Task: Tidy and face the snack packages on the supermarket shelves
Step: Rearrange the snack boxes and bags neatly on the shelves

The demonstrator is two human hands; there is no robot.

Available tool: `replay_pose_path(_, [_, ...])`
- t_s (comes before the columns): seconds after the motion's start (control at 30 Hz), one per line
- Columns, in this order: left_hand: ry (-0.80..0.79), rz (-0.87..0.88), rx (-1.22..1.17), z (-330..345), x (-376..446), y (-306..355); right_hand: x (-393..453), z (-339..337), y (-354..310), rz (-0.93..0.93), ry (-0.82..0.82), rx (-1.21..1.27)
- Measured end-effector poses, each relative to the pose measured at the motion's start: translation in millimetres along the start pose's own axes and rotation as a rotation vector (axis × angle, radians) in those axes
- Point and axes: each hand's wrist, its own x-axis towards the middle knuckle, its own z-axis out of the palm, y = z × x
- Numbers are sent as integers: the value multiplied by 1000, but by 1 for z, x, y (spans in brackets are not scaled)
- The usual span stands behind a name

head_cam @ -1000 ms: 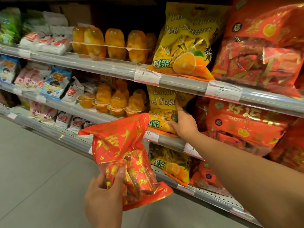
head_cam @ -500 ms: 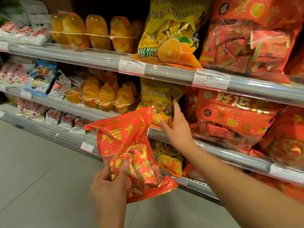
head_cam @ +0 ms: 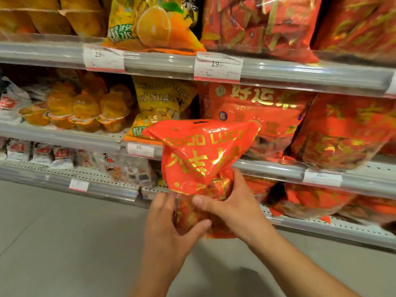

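Observation:
A red "GOOD LUCK" candy bag (head_cam: 199, 155) with gold lettering is held upright in front of the middle shelf (head_cam: 267, 168). My left hand (head_cam: 169, 219) grips its lower left side, thumb across the front. My right hand (head_cam: 233, 209) grips its lower right part, thumb on the front and fingers behind. A yellow orange-candy bag (head_cam: 158, 103) stands on the middle shelf just behind and left of it. More red bags (head_cam: 263, 112) fill the shelf to the right.
Orange jelly cups (head_cam: 85, 110) sit left on the middle shelf. The top shelf (head_cam: 150, 61) holds another yellow bag (head_cam: 152, 24) and red bags (head_cam: 257, 26). Small white packets (head_cam: 42, 153) line the bottom shelf. Grey floor (head_cam: 64, 243) lies below.
My right hand left the yellow bag on the middle shelf and came down to grip the red bag. The red bag rose and moved right; the view moved closer to the shelves.

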Motion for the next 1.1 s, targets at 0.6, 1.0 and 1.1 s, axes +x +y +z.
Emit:
replay_pose_path(0.6, [-101,772,564,137,82,238,-108,-351,64,148,835,-30])
replay_pose_path(1.0, [24,716,854,188,125,228,-14,-470,48,-10,779,-107])
replay_pose_path(1.1, [48,716,847,190,125,227,23,-470,54,-28,701,-137])
